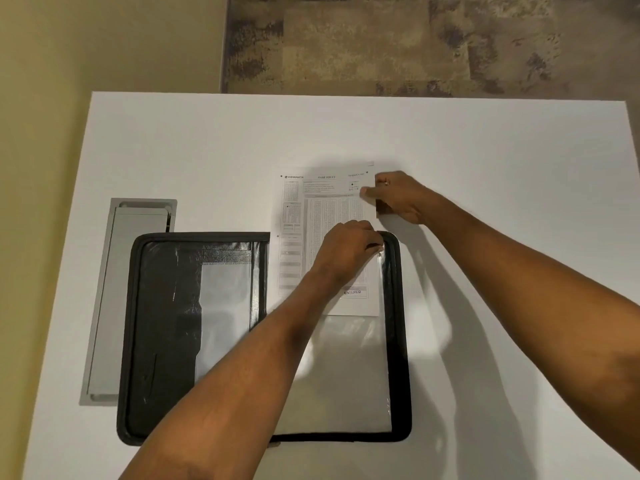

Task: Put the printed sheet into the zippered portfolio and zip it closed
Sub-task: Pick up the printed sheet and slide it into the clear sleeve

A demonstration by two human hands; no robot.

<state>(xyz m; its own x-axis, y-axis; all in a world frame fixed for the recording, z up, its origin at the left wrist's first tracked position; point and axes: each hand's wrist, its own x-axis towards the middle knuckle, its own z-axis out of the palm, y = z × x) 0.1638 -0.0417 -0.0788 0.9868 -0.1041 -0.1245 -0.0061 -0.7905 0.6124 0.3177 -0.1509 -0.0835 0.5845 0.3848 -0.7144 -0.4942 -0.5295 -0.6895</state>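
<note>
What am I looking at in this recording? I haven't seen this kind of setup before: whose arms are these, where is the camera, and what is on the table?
There is no machine here. One wide-angle camera sits on a person's head and looks down at their two bare arms, so you see roughly what they see.

On the white table lies an open black zippered portfolio, with a clear plastic sleeve on its right half. A printed sheet lies partly inside that sleeve, its top part sticking out past the portfolio's far edge.

The right hand pinches the sheet's upper right corner. The left hand rests on the sheet near the sleeve's opening; what exactly it grips is hard to tell.

A grey hatch is set into the table at left.
</note>
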